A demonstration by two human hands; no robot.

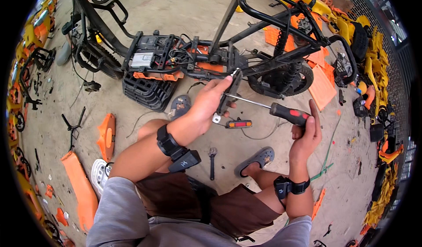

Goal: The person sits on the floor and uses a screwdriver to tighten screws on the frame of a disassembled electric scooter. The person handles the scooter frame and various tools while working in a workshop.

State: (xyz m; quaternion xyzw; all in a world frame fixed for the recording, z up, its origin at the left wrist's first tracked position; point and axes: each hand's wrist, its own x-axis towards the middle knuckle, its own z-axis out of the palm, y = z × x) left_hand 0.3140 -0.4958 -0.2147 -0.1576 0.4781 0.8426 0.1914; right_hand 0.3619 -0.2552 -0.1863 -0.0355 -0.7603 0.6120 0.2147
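My left hand (206,104) grips a dark, narrow bracket-like piece (230,94), thumb on its upper end; its exact kind is unclear. In my right hand (307,135) is a screwdriver (285,113) with a black-and-red handle. Its long shaft points left, and the tip meets the dark piece beside my left fingers. Just below that piece lies a small red-and-orange light (239,124) with a cable. Beyond my hands stands a stripped black scooter frame (259,31), with wiring and a silver box (143,60) exposed in its middle.
An adjustable wrench (212,163) lies on the concrete between my feet. Orange panels (79,183) are on the floor at left, with another orange panel (322,88) by the rear wheel (303,77). A black crate (147,91) sits under the frame. Yellow parts (376,62) pile along the right wall.
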